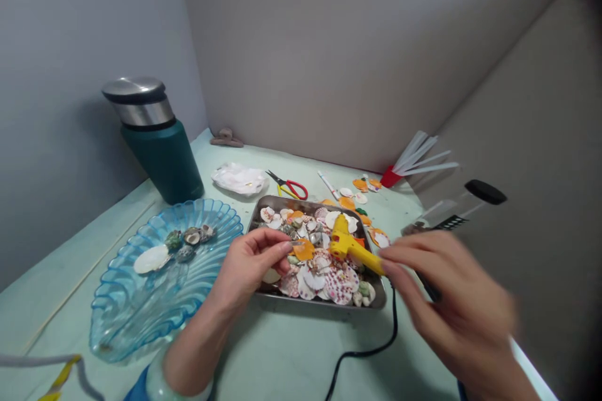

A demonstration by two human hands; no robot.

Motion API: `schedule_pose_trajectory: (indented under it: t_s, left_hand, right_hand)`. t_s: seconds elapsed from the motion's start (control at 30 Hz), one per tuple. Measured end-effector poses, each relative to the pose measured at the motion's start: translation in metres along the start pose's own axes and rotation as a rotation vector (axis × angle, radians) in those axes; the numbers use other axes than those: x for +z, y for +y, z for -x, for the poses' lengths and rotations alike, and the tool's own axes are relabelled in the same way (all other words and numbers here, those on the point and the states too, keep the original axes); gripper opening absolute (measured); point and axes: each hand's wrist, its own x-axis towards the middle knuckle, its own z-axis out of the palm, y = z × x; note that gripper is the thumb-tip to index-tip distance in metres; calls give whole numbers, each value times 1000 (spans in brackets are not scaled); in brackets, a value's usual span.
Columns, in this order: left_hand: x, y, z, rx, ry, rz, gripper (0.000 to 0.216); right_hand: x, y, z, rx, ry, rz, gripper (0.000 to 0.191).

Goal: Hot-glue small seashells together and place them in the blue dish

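In my right hand (451, 301), a little blurred, is the yellow glue gun (355, 247). The fingers close around the handle's end, and a black cord (367, 351) runs down from it. My left hand (256, 257) is closed in a pinch over the left part of a metal tray (320, 302). Something small and see-through shows at its fingertips, too small to name, beside an orange shell (305, 249). Many white, speckled and orange shells (339, 283) fill the tray. The glue gun's head is above them.
Left stands a blue shell-shaped dish (126, 326) holding several shells, with a green bottle (160, 144) behind. Wire cutters (289, 187), a white plastic bag (239, 178) and a marker (328, 185) lie behind the tray. At back right, a red cup (390, 177) holds glue sticks (421, 153).
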Motion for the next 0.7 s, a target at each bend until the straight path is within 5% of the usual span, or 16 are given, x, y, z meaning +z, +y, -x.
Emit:
schedule_pose_trajectory:
  t_s: [0.17, 0.4, 0.53, 0.7]
  left_hand:
    - [2, 2, 2, 4, -13, -37, 20]
    - [0, -3, -1, 15, -19, -36, 24]
    - [2, -4, -2, 12, 0, -34, 25]
    - [4, -2, -2, 31, 48, -14, 25]
  right_hand:
    - [32, 19, -8, 146, -250, 228, 14]
    - [54, 37, 1, 233, -349, 308, 24]
    - [55, 43, 3, 289, -189, 127, 25]
    - [51, 33, 6, 571, 89, -602, 31]
